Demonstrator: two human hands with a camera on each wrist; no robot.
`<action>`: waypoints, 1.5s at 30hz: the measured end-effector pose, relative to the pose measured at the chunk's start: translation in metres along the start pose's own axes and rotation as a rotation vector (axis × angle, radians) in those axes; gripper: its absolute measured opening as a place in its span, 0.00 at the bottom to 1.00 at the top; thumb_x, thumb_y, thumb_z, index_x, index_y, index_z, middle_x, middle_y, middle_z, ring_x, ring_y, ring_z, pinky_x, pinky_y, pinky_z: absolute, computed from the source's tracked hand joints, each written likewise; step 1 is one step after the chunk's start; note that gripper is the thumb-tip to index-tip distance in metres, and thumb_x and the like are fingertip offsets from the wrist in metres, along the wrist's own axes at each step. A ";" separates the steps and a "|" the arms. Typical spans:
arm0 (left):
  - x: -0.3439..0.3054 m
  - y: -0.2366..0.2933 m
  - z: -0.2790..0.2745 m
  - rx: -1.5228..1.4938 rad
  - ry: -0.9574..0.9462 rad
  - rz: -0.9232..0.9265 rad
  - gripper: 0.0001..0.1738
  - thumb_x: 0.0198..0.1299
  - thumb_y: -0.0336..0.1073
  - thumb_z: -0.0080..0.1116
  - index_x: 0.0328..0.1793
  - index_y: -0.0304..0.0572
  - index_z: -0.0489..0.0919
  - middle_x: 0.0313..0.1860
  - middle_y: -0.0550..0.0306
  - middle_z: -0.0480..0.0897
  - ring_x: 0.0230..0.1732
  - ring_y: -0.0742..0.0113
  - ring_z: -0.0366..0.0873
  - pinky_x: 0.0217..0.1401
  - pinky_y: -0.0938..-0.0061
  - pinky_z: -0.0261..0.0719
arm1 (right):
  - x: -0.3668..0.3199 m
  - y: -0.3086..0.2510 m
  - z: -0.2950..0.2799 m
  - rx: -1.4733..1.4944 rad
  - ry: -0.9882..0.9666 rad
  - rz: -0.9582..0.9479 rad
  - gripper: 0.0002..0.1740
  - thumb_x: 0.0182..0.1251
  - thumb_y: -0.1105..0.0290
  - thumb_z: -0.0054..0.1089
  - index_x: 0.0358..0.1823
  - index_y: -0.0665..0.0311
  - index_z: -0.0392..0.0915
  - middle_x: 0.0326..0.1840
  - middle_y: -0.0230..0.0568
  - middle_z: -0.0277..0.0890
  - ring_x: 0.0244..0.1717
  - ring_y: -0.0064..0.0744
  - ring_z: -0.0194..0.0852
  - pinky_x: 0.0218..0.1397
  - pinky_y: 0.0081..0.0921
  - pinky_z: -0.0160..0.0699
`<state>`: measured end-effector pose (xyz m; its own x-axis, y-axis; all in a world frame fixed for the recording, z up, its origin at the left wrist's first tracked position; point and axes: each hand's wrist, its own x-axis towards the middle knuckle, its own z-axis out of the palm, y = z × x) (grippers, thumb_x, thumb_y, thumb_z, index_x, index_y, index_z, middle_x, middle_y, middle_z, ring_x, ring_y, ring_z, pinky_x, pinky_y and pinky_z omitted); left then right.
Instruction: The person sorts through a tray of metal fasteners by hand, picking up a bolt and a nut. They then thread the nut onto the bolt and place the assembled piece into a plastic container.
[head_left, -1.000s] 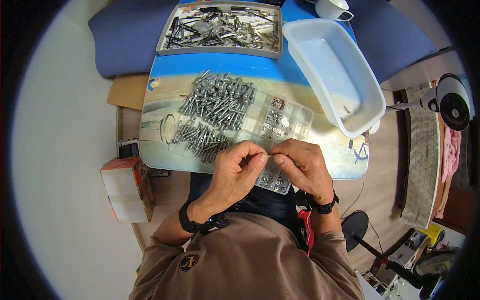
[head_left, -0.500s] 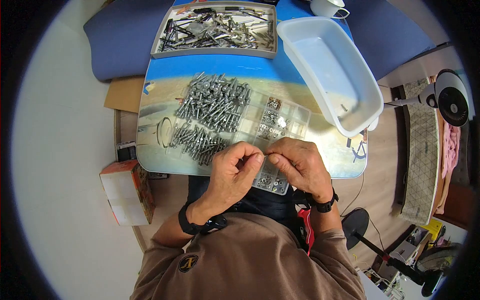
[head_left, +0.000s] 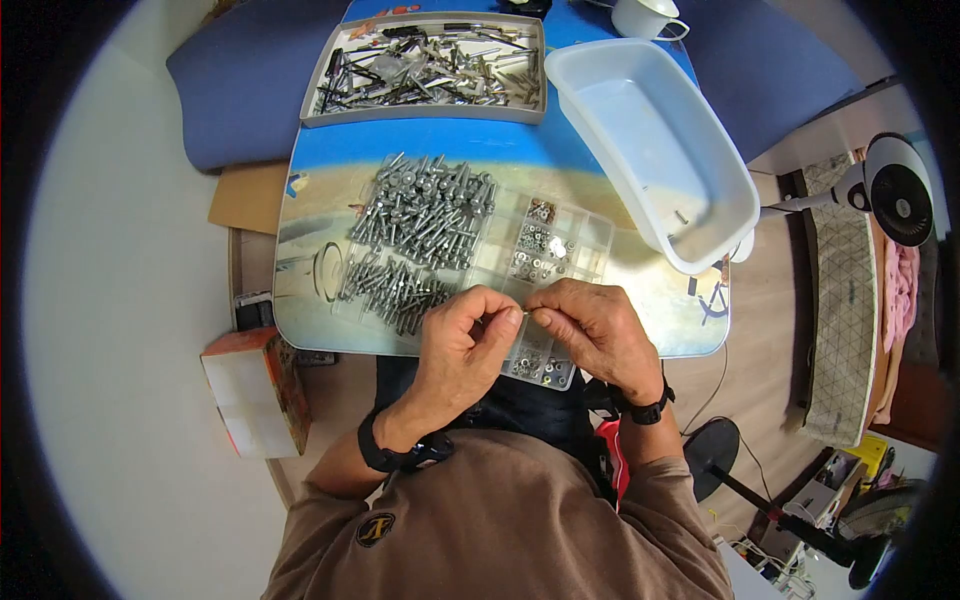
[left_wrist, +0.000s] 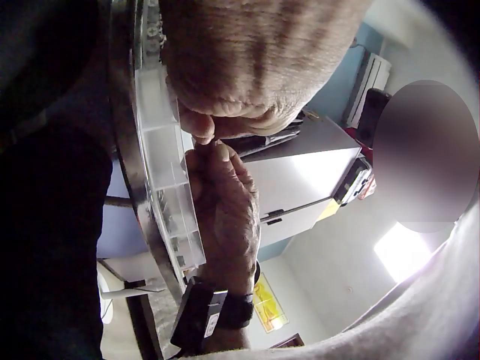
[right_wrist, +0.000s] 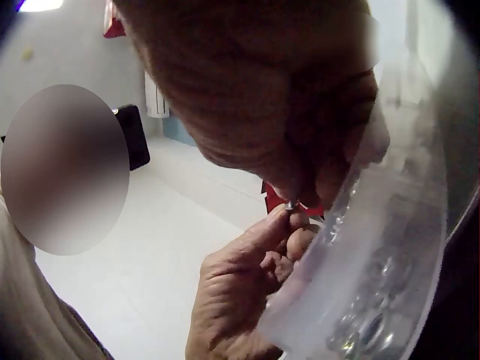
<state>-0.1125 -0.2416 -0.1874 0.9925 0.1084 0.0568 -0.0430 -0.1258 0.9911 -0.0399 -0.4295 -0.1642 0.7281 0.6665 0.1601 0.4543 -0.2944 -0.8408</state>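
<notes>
Both hands meet fingertip to fingertip over the near side of a clear compartment box [head_left: 592,232]. The thumb and forefinger of my left hand [head_left: 462,345] pinch one side of a small metal screw [right_wrist: 291,205], and those of my right hand [head_left: 602,335] pinch the other. Most of the screw is hidden by the fingertips. Nuts and washers [head_left: 540,240] fill several of the box's compartments. To its left lie a large pile of bolts [head_left: 425,210] and a smaller pile of thinner bolts [head_left: 395,290].
A shallow cardboard tray [head_left: 425,116] of mixed hardware stands at the back left. On the right is a white plastic tub [head_left: 650,120] with a few small metal pieces inside. Behind it is a white cup [head_left: 648,18]. The table's near edge [head_left: 680,355] runs beside the hands.
The head view has shifted slightly, so the table and its contents sit a little farther left. Both hands keep their pinch at the same spot, with only slight finger movement.
</notes>
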 end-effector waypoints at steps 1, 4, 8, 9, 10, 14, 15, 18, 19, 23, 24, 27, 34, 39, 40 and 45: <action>0.000 -0.001 0.000 -0.014 0.009 -0.003 0.06 0.71 0.31 0.62 0.41 0.35 0.82 0.25 0.65 0.78 0.26 0.81 0.70 0.28 0.79 0.69 | 0.000 0.000 0.000 -0.001 0.001 -0.002 0.12 0.68 0.69 0.69 0.48 0.69 0.83 0.38 0.52 0.84 0.39 0.56 0.84 0.43 0.41 0.83; -0.003 -0.004 -0.001 -0.061 0.005 -0.050 0.09 0.73 0.34 0.61 0.42 0.35 0.82 0.28 0.65 0.80 0.26 0.83 0.70 0.28 0.82 0.69 | 0.000 -0.002 0.001 0.013 -0.010 -0.009 0.12 0.68 0.70 0.68 0.48 0.68 0.84 0.38 0.51 0.84 0.39 0.55 0.84 0.42 0.40 0.82; -0.005 -0.006 -0.003 -0.119 -0.005 -0.075 0.10 0.76 0.35 0.59 0.45 0.34 0.80 0.32 0.64 0.81 0.24 0.85 0.70 0.27 0.86 0.68 | -0.009 -0.009 -0.007 -0.026 0.221 -0.061 0.08 0.66 0.73 0.68 0.44 0.69 0.85 0.36 0.48 0.85 0.36 0.47 0.86 0.39 0.35 0.82; -0.005 -0.007 -0.003 -0.119 -0.003 -0.078 0.10 0.76 0.35 0.59 0.45 0.34 0.80 0.32 0.64 0.81 0.24 0.85 0.70 0.27 0.86 0.68 | -0.014 -0.010 -0.010 -0.038 0.333 -0.091 0.07 0.65 0.75 0.68 0.42 0.69 0.85 0.35 0.47 0.86 0.35 0.44 0.86 0.38 0.32 0.82; -0.006 -0.009 -0.003 -0.143 0.009 -0.078 0.10 0.76 0.35 0.59 0.44 0.34 0.80 0.32 0.64 0.82 0.24 0.84 0.70 0.27 0.86 0.68 | -0.019 -0.010 -0.013 -0.059 0.411 -0.104 0.04 0.63 0.77 0.68 0.38 0.70 0.85 0.34 0.46 0.86 0.33 0.40 0.86 0.37 0.29 0.82; -0.007 -0.009 -0.003 -0.128 0.007 -0.083 0.10 0.76 0.34 0.59 0.44 0.33 0.80 0.33 0.63 0.82 0.24 0.84 0.70 0.27 0.85 0.68 | -0.037 -0.017 -0.023 -0.142 0.498 -0.145 0.03 0.60 0.78 0.69 0.36 0.68 0.85 0.31 0.45 0.86 0.32 0.38 0.87 0.37 0.28 0.82; -0.007 -0.008 -0.003 -0.131 0.003 -0.088 0.10 0.76 0.34 0.59 0.44 0.33 0.80 0.33 0.63 0.82 0.24 0.84 0.70 0.27 0.85 0.68 | -0.042 -0.018 -0.025 -0.153 0.444 -0.132 0.04 0.59 0.78 0.70 0.36 0.68 0.85 0.31 0.44 0.86 0.32 0.38 0.87 0.36 0.29 0.83; -0.006 -0.007 -0.003 -0.134 0.010 -0.077 0.10 0.76 0.35 0.59 0.44 0.33 0.80 0.33 0.62 0.82 0.24 0.83 0.70 0.27 0.85 0.68 | -0.055 -0.019 -0.022 -0.222 0.312 -0.120 0.06 0.56 0.79 0.71 0.36 0.67 0.85 0.31 0.42 0.85 0.30 0.40 0.86 0.34 0.31 0.83; -0.007 -0.008 -0.004 -0.165 0.009 -0.079 0.11 0.76 0.35 0.60 0.44 0.33 0.80 0.33 0.62 0.82 0.24 0.83 0.70 0.27 0.85 0.68 | -0.059 -0.018 -0.021 -0.274 0.230 -0.130 0.08 0.55 0.79 0.72 0.37 0.66 0.85 0.30 0.41 0.84 0.30 0.40 0.86 0.32 0.32 0.82; -0.007 -0.007 -0.003 -0.208 0.021 -0.074 0.12 0.76 0.36 0.60 0.44 0.33 0.80 0.33 0.62 0.82 0.24 0.83 0.70 0.27 0.85 0.68 | -0.074 -0.020 -0.017 -0.364 0.113 -0.167 0.14 0.52 0.78 0.74 0.42 0.65 0.84 0.32 0.39 0.82 0.29 0.37 0.84 0.29 0.32 0.82; -0.008 -0.008 -0.003 -0.198 0.024 -0.075 0.12 0.76 0.37 0.60 0.44 0.33 0.80 0.33 0.62 0.82 0.24 0.83 0.70 0.27 0.85 0.68 | -0.077 -0.016 -0.012 -0.387 0.162 -0.208 0.14 0.49 0.77 0.74 0.40 0.62 0.84 0.30 0.35 0.82 0.24 0.33 0.81 0.25 0.29 0.77; -0.008 -0.005 -0.002 -0.187 0.029 -0.099 0.12 0.76 0.37 0.60 0.45 0.33 0.80 0.33 0.62 0.81 0.24 0.83 0.70 0.27 0.84 0.69 | -0.081 -0.018 -0.010 -0.426 0.150 -0.233 0.16 0.48 0.78 0.75 0.41 0.62 0.84 0.30 0.34 0.81 0.24 0.32 0.80 0.23 0.29 0.76; -0.009 -0.001 -0.003 -0.200 0.035 -0.153 0.13 0.75 0.38 0.60 0.45 0.33 0.80 0.32 0.60 0.81 0.23 0.82 0.70 0.27 0.84 0.69 | -0.093 -0.015 -0.001 -0.488 0.070 -0.277 0.17 0.49 0.77 0.75 0.43 0.63 0.84 0.31 0.34 0.79 0.23 0.28 0.79 0.24 0.26 0.78; -0.009 -0.001 -0.002 -0.219 0.056 -0.146 0.09 0.74 0.34 0.62 0.45 0.34 0.81 0.31 0.65 0.81 0.25 0.84 0.71 0.26 0.86 0.69 | -0.101 -0.006 0.003 -0.483 0.057 -0.334 0.17 0.52 0.73 0.70 0.45 0.68 0.84 0.33 0.38 0.78 0.26 0.28 0.78 0.25 0.24 0.80; -0.009 0.000 -0.002 -0.209 0.053 -0.144 0.09 0.74 0.34 0.62 0.45 0.34 0.80 0.32 0.64 0.81 0.25 0.84 0.71 0.26 0.86 0.69 | -0.103 -0.004 0.004 -0.480 0.062 -0.330 0.17 0.52 0.73 0.70 0.45 0.68 0.84 0.33 0.38 0.78 0.26 0.28 0.78 0.25 0.24 0.80; -0.010 -0.001 -0.001 -0.190 0.052 -0.147 0.10 0.75 0.35 0.60 0.45 0.34 0.80 0.32 0.61 0.82 0.24 0.82 0.70 0.27 0.85 0.68 | -0.106 0.001 0.006 -0.437 0.032 -0.327 0.17 0.52 0.72 0.68 0.45 0.69 0.84 0.34 0.39 0.79 0.27 0.28 0.77 0.24 0.24 0.78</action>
<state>-0.1221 -0.2413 -0.1892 0.9826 0.1631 -0.0884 0.0757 0.0824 0.9937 -0.1196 -0.4963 -0.1846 0.5257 0.7516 0.3984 0.8255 -0.3376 -0.4524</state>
